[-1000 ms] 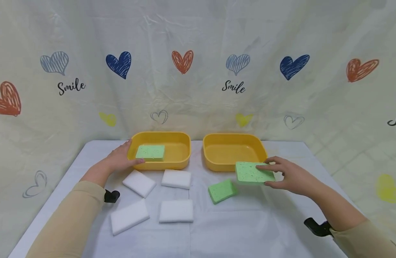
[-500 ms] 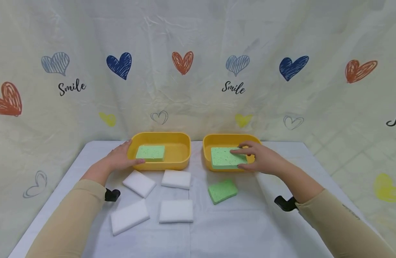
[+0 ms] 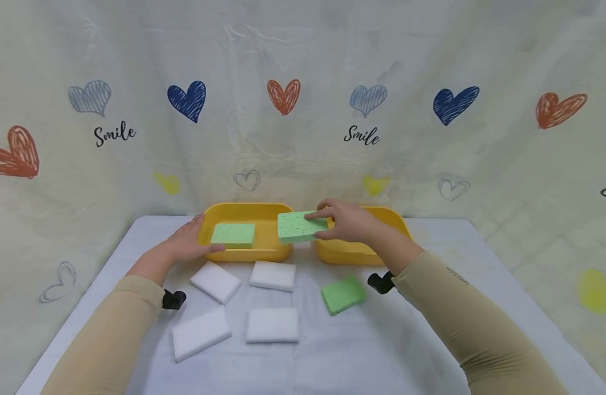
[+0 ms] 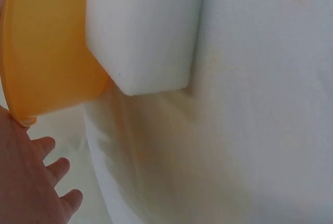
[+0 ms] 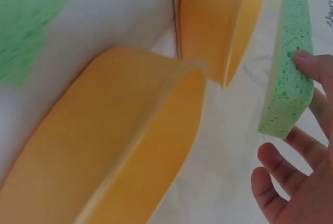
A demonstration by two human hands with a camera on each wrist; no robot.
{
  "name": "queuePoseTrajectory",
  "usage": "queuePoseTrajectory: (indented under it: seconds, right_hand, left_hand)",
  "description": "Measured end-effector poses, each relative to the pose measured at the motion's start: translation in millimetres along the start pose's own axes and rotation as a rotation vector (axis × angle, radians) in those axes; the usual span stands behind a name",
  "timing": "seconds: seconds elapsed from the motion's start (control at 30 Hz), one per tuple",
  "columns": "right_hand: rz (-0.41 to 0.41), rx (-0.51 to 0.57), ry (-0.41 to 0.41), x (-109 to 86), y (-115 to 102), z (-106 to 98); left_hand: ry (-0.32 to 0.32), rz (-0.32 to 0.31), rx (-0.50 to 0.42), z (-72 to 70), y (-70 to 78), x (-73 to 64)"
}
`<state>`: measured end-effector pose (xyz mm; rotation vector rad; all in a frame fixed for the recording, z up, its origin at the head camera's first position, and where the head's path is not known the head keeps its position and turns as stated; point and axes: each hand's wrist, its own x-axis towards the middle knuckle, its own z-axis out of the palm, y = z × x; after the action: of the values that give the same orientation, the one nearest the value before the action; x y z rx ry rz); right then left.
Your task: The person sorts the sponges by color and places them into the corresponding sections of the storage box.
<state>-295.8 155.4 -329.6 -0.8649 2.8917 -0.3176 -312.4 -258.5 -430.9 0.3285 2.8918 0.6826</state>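
Note:
My right hand (image 3: 349, 220) pinches a light green sponge (image 3: 295, 227) above the gap between two yellow trays. In the right wrist view, thumb and fingers hold one end of this sponge (image 5: 294, 73), while the other fingers hang loosely beside it. My left hand (image 3: 185, 241) holds the near left corner of the left yellow tray (image 3: 272, 237), its thumb lying over the front rim. Inside that tray lies another light green sponge (image 3: 233, 235). The right yellow tray (image 3: 349, 253) is partly hidden by my right hand and forearm.
In front of the left tray, several white sponges lie on the white-covered table: a far left one (image 3: 216, 281), a far right one (image 3: 273, 275), a near left one (image 3: 201, 332) and a near right one (image 3: 272, 325). A darker green sponge (image 3: 343, 295) lies before the right tray.
My right hand has carried the light green sponge leftward, from in front of the right tray, across it, to the left tray's right edge. My left hand stays on the left tray.

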Motion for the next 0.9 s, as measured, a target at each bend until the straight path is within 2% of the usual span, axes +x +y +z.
queuePoseTrajectory:
  seconds: [0.2,0.53,0.9]
  right_hand:
    - [0.012,-0.038,-0.055,32.8,-19.6,5.7]
    - [0.025,-0.126,-0.107,72.6,-42.6,19.6]
    - [0.066,-0.162,-0.165,92.8,-51.6,37.5]
  left_hand:
    - [-0.031,-0.054,0.011,-1.7,3.0,-2.5]
    - [-0.040,-0.077,0.006,-4.3,9.3,-3.8]
    - [-0.044,-0.072,0.012,-4.9,9.4,-4.2]
